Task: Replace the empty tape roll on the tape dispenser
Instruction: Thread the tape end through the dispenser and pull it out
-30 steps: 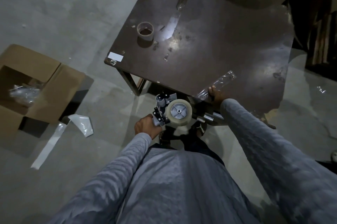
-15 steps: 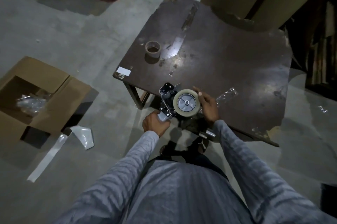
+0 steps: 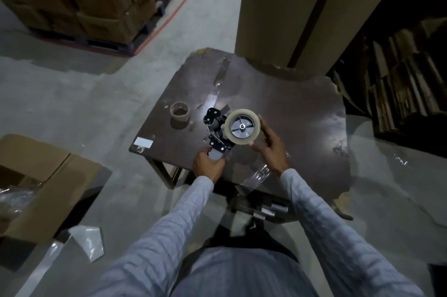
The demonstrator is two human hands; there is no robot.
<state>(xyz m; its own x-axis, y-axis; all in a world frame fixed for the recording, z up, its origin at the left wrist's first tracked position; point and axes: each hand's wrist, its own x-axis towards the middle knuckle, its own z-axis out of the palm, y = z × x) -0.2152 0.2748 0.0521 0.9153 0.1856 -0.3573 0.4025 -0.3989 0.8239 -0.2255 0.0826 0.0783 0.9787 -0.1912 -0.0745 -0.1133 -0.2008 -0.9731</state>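
A black tape dispenser [image 3: 215, 127] is held above the dark table [image 3: 302, 127], my left hand [image 3: 209, 165] wrapped around its grey handle. A full clear tape roll [image 3: 242, 126] sits on the dispenser's wheel. My right hand [image 3: 271, 149] cups the roll's right and lower edge, thumb and fingers touching it. An empty brown cardboard core [image 3: 179, 113] stands on the table to the left of the dispenser. A crumpled clear plastic strip [image 3: 258, 175] lies at the table's near edge under my right wrist.
A white label [image 3: 143, 143] sticks to the table's left corner. An open cardboard box [image 3: 36, 183] and a white strip [image 3: 87, 241] lie on the floor at left. Tall cardboard sheets [image 3: 302, 6] stand behind the table; stacked boxes [image 3: 96, 1] sit far left.
The dispenser has risen from below the table edge to above the tabletop. My right hand left the plastic strip and now touches the tape roll. The view tilted up.
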